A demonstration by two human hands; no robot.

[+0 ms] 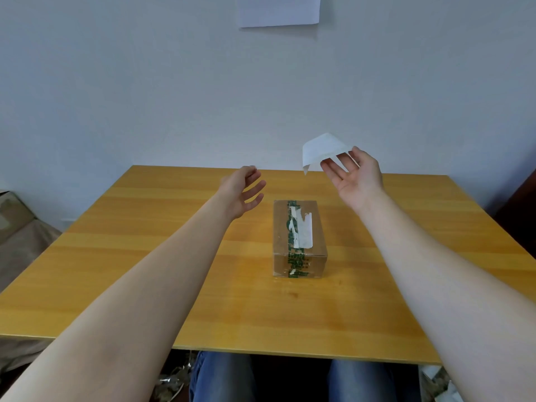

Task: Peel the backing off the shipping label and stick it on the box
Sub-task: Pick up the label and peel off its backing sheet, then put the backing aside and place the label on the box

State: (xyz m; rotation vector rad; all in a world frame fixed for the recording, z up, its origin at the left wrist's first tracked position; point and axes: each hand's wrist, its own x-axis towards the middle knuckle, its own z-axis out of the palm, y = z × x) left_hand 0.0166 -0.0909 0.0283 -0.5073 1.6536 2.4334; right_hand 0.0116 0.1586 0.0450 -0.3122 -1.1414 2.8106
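A small cardboard box [298, 242] sits on the wooden table [145, 256], sealed with green printed tape and bearing torn white label scraps on top. My right hand [355, 177] is raised above the table's far side, palm up, with a curled white shipping label [320, 149] resting on its fingertips. The fingers are spread and only lightly hold the paper. My left hand [242, 192] hovers above the table, left of the box and beyond it, fingers apart and holding nothing. Both hands are well above the box and apart from it.
A white sheet of paper [280, 10] hangs on the wall ahead. A beige covered object [17, 227] stands left of the table. My knees in blue jeans [220, 375] show under the near table edge, with crumpled scraps on the floor.
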